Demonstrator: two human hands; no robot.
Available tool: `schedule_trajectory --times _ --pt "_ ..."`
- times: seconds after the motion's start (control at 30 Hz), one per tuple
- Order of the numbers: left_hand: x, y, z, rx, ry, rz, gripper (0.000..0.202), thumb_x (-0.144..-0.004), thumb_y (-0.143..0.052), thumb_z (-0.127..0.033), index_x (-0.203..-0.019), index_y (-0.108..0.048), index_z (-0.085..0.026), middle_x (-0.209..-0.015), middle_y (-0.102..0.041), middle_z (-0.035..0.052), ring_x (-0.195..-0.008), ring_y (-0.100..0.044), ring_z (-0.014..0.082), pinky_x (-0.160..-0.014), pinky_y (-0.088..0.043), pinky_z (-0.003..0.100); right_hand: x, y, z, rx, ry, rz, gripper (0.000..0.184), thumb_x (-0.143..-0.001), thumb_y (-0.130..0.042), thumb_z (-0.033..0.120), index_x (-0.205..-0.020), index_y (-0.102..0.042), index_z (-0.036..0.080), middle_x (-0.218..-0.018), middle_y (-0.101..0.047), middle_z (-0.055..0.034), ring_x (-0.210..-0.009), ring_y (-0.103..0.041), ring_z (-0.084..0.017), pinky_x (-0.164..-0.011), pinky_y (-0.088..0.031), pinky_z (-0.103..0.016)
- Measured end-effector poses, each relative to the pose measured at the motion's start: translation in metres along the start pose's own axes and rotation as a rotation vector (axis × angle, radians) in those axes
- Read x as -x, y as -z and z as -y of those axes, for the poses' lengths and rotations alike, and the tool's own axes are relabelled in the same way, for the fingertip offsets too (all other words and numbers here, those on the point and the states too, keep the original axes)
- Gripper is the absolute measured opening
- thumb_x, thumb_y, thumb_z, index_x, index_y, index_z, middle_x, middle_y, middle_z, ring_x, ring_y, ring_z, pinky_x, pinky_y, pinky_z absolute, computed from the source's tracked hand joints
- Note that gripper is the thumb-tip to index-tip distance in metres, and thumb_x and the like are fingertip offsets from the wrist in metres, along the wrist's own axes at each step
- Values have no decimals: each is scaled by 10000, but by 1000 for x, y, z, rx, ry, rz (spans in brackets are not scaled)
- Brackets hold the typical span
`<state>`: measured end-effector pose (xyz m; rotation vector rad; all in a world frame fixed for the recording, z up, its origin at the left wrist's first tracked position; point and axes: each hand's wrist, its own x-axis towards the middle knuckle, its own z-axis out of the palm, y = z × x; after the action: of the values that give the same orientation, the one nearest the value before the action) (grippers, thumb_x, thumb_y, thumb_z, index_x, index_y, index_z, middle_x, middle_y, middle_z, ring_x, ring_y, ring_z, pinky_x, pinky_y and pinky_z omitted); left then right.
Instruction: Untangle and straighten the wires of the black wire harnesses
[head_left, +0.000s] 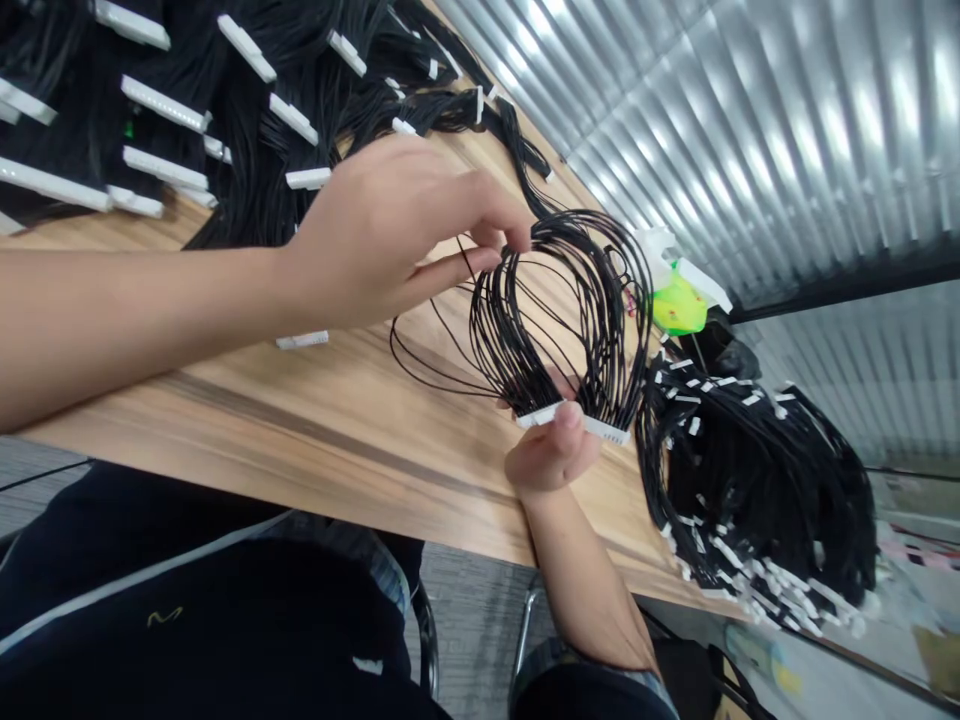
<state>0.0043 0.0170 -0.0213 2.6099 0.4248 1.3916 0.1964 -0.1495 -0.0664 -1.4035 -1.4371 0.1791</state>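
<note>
Right hand [553,450] pinches a white connector [574,418], its black wire loop [559,300] rising to twelve o'clock; left hand [390,230] pinches those wires (at eleven o'clock).

1. Wires [555,320]: black throughout.
2. Connector strip [574,418]: white.
3. Table [337,430]: tan wood grain with dark brown streaks.
4. Plastic piece [679,305]: lime green, white alongside.
5. Corrugated wall panel [750,120]: silver, with light and dark vertical stripes.

Left hand [382,235], right hand [551,452]: one each, with one wire harness [596,290].
Two harness heaps [750,490] [300,90], one green plastic piece [679,305] on the surface [337,430].
</note>
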Motion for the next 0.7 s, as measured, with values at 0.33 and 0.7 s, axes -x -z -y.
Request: schedule_trajectory --times 0.33,0.7 --pt "5 -15 12 175 418 552 425 -1010 -491 -467 -695 -609 -208 -578 -575 -19 -548 -498 134 -590 -345 264 -2 0 7 -121 179 -28 359 -1009 -386 459 -819 -613 257 -675 -504 -45 -661 -532 -255 -632 -513 -455" --pt "1 -4 -1 287 392 290 439 -983 -449 -475 -636 -417 -209 -561 -354 -29 -577 -278 134 -642 -176 331 -3 -11 16 -242 -107 -191 331 -928 -456 564 -812 -465 254 -615 -369 39 -418 -381 -127 -384 -301 -290"
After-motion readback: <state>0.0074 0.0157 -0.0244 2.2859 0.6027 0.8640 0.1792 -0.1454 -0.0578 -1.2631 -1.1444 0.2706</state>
